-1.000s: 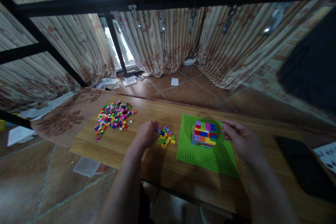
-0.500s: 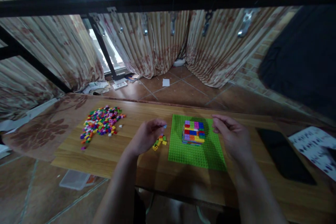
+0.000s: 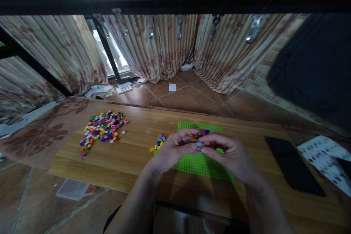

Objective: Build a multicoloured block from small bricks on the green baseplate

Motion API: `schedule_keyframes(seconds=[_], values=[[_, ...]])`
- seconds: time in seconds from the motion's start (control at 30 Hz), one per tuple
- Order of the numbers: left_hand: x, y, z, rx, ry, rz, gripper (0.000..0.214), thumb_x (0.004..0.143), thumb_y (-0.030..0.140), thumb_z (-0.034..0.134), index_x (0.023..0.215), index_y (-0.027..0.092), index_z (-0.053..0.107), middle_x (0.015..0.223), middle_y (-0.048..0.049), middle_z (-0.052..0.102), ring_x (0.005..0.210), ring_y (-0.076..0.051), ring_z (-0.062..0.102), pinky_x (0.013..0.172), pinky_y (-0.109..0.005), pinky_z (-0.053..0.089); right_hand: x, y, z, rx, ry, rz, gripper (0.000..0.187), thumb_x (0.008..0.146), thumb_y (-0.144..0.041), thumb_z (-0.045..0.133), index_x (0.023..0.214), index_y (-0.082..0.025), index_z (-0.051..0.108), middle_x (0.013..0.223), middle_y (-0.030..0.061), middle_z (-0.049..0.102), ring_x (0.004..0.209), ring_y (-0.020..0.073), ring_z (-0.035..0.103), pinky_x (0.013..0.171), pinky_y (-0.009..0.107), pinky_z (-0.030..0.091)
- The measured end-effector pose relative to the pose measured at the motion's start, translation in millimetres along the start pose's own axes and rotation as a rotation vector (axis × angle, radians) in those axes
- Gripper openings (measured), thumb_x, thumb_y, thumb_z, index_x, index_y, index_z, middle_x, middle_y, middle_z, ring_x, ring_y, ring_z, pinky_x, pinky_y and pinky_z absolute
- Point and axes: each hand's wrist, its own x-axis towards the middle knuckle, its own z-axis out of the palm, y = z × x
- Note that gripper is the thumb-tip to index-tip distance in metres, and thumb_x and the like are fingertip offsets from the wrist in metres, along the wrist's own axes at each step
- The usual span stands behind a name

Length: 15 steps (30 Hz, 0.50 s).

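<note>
Between the left hand (image 3: 173, 150) and right hand (image 3: 232, 153), I see a small light-blue brick (image 3: 200, 144), pinched by both sets of fingertips. Just beyond them, mostly hidden, a brick stack (image 3: 204, 132) shows over the green baseplate (image 3: 201, 168); loose bricks (image 3: 158, 144) lie left of the left hand.

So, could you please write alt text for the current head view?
A person's left hand and right hand hold a small light-blue toy brick above a green studded baseplate, mostly hiding a multicolored brick structure. Left of the hands, a small brick pile and a larger multicolored brick heap lie on a wooden table.
</note>
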Motion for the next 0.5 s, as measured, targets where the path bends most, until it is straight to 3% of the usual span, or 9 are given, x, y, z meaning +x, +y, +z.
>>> schedule_keyframes(seconds=[0.17, 0.3, 0.4, 0.5], values=[[0, -3, 2.3, 0.031, -0.011, -0.002, 0.045, 0.072, 0.031, 0.078, 0.114, 0.02, 0.065, 0.088, -0.0046, 0.072, 0.075, -0.014, 0.064, 0.074, -0.028, 0.049, 1, 2, 2, -0.003, -0.019, -0.046, 0.008, 0.084, -0.03, 0.069, 0.088, -0.028, 0.075, 0.087, 0.0019, 0.069, 0.086, 0.0179, 0.063, 0.078, 0.032, 0.049], [2, -3, -1.2, 0.09, 0.01, 0.01, 0.042, 0.073, 0.033, 0.076, 0.112, 0.018, 0.066, 0.084, -0.0038, 0.07, 0.075, -0.014, 0.063, 0.073, -0.028, 0.049, -2, 6, -11, -0.033, 0.051, -0.013, 0.007, 0.08, -0.032, 0.071, 0.084, -0.027, 0.075, 0.083, 0.0013, 0.069, 0.08, 0.0174, 0.063, 0.072, 0.03, 0.049], [6, -5, -8.9, 0.192, 0.18, 0.025, 0.033, 0.075, 0.031, 0.072, 0.104, 0.015, 0.067, 0.079, -0.0025, 0.069, 0.072, -0.012, 0.061, 0.071, -0.026, 0.048, -9, 11, -27, -0.043, 0.145, 0.063, 0.009, 0.075, -0.033, 0.074, 0.08, -0.026, 0.075, 0.077, 0.0014, 0.07, 0.073, 0.0172, 0.063, 0.066, 0.029, 0.05], [12, -13, -16.8, 0.346, 0.39, 0.049, 0.024, 0.076, 0.027, 0.067, 0.096, 0.014, 0.068, 0.08, -0.0023, 0.068, 0.073, -0.012, 0.06, 0.07, -0.025, 0.048, -14, 18, -37, -0.046, 0.153, 0.14, 0.012, 0.071, -0.035, 0.076, 0.076, -0.024, 0.074, 0.073, 0.0012, 0.071, 0.069, 0.0172, 0.063, 0.063, 0.029, 0.05]])
